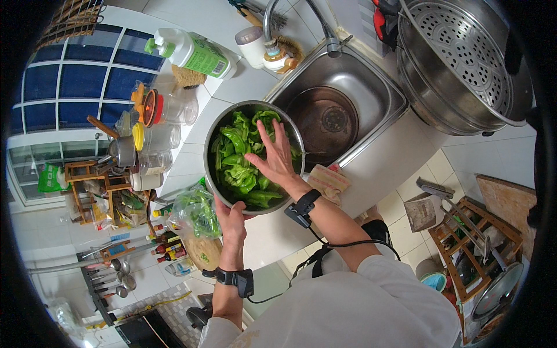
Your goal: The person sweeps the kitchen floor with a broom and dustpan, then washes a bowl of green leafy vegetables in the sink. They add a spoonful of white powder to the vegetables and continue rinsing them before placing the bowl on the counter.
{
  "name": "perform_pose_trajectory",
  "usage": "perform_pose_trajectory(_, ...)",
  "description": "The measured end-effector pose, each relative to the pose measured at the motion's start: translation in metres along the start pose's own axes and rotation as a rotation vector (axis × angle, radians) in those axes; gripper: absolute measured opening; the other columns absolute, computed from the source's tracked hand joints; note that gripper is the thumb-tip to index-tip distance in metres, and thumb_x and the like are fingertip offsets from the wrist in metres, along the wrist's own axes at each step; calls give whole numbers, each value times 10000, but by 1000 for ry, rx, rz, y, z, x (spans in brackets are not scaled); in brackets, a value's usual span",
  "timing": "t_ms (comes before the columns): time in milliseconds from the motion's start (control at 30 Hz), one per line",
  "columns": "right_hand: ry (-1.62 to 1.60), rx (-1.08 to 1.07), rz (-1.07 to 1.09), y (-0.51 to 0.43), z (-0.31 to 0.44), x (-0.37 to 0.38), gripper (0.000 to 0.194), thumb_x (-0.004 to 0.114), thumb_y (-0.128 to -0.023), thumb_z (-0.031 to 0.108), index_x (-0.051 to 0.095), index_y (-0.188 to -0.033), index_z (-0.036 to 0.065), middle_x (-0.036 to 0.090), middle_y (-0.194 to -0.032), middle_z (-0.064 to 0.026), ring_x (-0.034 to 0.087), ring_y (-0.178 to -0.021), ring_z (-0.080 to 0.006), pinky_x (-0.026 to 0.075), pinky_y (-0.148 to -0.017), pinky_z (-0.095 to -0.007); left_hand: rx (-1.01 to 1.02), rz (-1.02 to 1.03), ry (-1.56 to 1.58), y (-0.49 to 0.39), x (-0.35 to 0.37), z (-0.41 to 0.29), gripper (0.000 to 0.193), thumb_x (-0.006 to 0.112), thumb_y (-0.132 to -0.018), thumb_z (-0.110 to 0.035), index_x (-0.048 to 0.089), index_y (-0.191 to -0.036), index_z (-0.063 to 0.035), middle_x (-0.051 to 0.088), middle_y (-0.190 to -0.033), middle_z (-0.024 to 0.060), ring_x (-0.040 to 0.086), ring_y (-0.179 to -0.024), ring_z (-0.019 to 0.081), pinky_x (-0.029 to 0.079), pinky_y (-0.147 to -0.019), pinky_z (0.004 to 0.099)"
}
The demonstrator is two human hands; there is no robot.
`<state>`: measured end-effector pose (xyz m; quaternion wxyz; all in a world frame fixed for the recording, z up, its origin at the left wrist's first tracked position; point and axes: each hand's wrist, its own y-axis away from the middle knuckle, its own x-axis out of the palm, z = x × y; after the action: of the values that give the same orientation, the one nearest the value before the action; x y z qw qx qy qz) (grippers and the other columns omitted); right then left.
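A round stainless-steel basin (209, 174) full of green peppers (237, 169) is at the counter's sink edge. Many of the peppers look torn or broken open. My left hand (232, 219) grips the basin's near rim, thumb over the edge. Above the peppers my right hand (278, 158) is spread, its fingers apart and pointing to the far side. Whether its fingertips press on the peppers cannot be made out. Beside my left hand lies a clear plastic bag (196, 213) with more green vegetables inside.
Right of the basin is a steel sink (365, 74) holding a brown round pan (304, 106), under a faucet (333, 45). A folded cloth (329, 182) lies on the sink's near edge. A large steamer (457, 65) stands far right; jars (161, 137) and a pump bottle (196, 54) line the windowsill.
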<state>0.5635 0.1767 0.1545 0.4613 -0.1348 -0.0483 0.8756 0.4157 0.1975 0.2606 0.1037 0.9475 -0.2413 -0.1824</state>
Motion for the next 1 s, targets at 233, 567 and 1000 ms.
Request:
perform_pose_trajectory(233,2,6,-3,0,0,-1,857,651,-785,470,211,-1461,181,166,-1430,-317,173,-1310,-515,203,-1065,-541,-42,-22,-15,0,0,0,664,412,-712,112,301,-1336,-84,536,-1112,177,648,-831,294,612,-548,361)
perform_pose_trajectory(567,17,18,10,1,-1,-3,870,647,-783,488,199,-1463,183,145,-1435,-318,165,-1311,-516,197,-1065,-542,-8,-7,-2,0,0,2,667,416,-712,119,311,-1337,-91,537,-1114,152,642,-826,272,609,-544,351)
perform_pose_trajectory(1000,-15,27,17,2,2,-7,869,655,-785,464,196,-1462,172,136,-1433,-326,157,-1308,-529,199,-1063,-552,-6,-8,-14,3,2,-1,698,410,-712,122,286,-1361,-102,519,-1136,153,638,-838,266,607,-536,344)
